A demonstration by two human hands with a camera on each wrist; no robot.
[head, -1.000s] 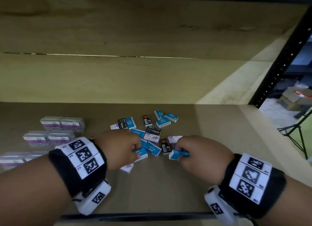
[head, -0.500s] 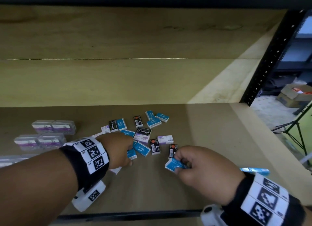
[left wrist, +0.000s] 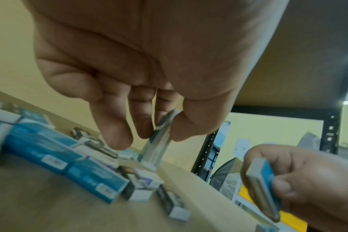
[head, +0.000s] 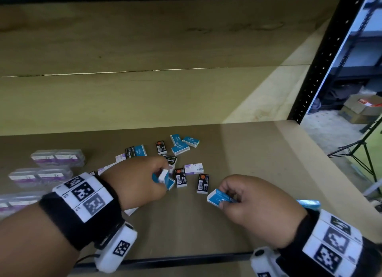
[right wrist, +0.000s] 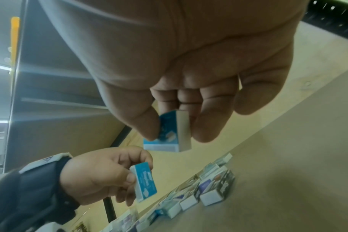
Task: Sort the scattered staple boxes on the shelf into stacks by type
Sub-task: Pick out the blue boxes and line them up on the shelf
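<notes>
Small staple boxes lie scattered on the brown shelf board (head: 237, 152): blue ones (head: 179, 148), black ones (head: 203, 183) and a white-purple one (head: 193, 168). My left hand (head: 159, 176) pinches a blue box (head: 163, 176) lifted just above the pile; the left wrist view shows that blue box (left wrist: 159, 141) held edge-on between thumb and fingers. My right hand (head: 223, 198) pinches another blue box (head: 216, 198) near the shelf's front; the right wrist view shows this box (right wrist: 169, 135) between thumb and fingertips. One more blue box (head: 309, 203) lies behind my right wrist.
Clear plastic cases with purple labels (head: 57, 157) stand in rows at the left of the shelf. A black perforated upright (head: 322, 63) bounds the right side. Beyond it are cardboard boxes (head: 363, 108) and a tripod (head: 359, 150) on the floor. A wooden back panel (head: 144, 99) closes the rear.
My left hand has lifted a blue box up off the pile. My right hand, still holding its blue box, has drawn back toward the front right.
</notes>
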